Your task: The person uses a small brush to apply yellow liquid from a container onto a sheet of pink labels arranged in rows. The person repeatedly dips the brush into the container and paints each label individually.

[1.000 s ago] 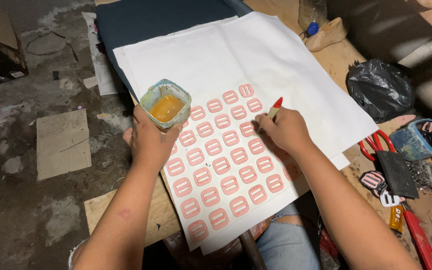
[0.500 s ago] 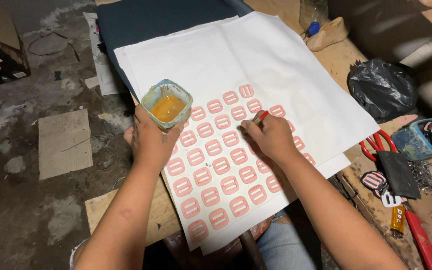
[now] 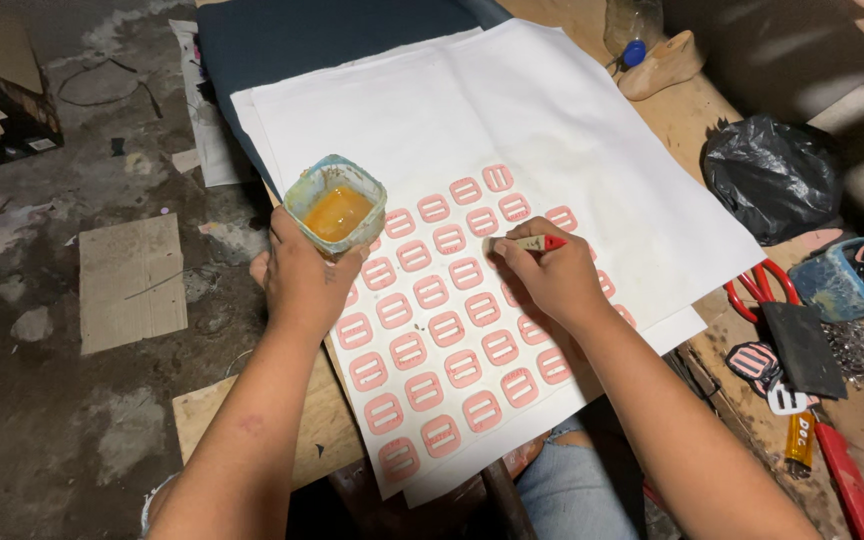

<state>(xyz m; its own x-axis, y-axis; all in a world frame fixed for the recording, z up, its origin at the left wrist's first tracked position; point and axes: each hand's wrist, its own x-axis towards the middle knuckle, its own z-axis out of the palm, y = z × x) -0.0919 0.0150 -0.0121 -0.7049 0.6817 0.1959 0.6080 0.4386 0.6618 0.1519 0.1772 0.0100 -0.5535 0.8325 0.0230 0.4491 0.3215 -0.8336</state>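
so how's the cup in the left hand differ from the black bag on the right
The cup is small, translucent, open-topped and holds orange liquid; the black bag is larger, opaque and crumpled shut. The left hand holds the cup up, while the bag lies untouched on the bench. Both look plastic.

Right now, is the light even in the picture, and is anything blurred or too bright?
Head view: the white paper is brightly lit but not blown out; the floor and the top right corner beyond the black bag fall into shadow; both hands, left and right, look sharp, without motion blur.
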